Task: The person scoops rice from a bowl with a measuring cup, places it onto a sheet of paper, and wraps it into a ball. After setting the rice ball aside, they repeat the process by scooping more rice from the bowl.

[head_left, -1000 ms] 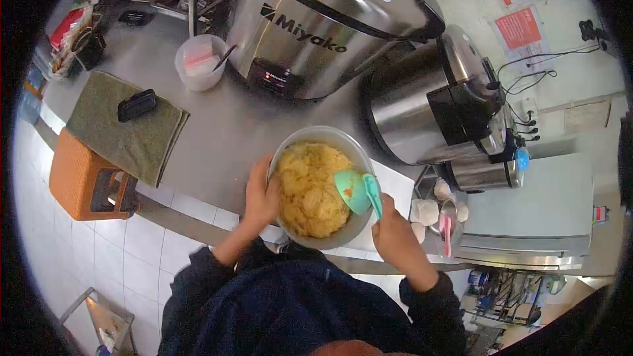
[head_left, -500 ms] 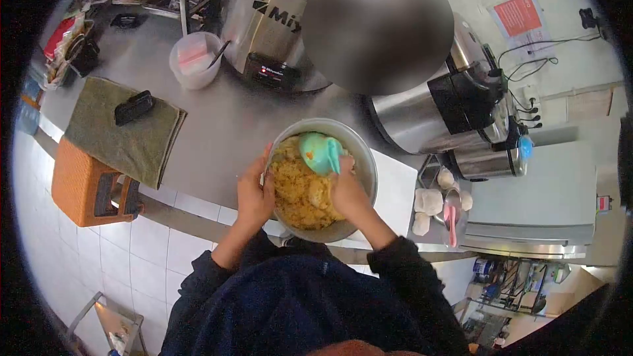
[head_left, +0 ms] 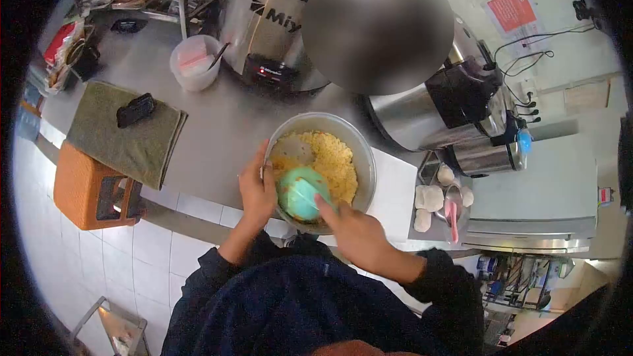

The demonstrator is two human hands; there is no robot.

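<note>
A round metal pot (head_left: pixel 364 158) holds yellow, crumbly food that looks like rice (head_left: pixel 333 163). Its near left part is covered by a mint-green rounded scoop (head_left: pixel 300 192), slightly blurred, with smears of food on it. My right hand (head_left: pixel 356 234) is closed round the scoop's handle at the pot's near right side. At the left rim, my left hand (head_left: pixel 257 188) grips the pot, thumb near the inside edge and fingers outside. Bare pot bottom or wall shows at the upper left inside.
Large steel cookers (head_left: pixel 264 33) stand at the back and right (head_left: pixel 409 122). A plastic tub (head_left: pixel 196 62) sits behind left; a green cloth (head_left: pixel 125 132) with a black object (head_left: pixel 136 111) lies left. White bundles (head_left: pixel 429 198) and a pink-handled utensil (head_left: pixel 451 214) are at right. An orange stool (head_left: pixel 79 188) stands below.
The scoop in my right hand has moved from the pot's upper part to its near left. Food has shifted, leaving a bare patch at the upper left. My left hand remains on the rim.
</note>
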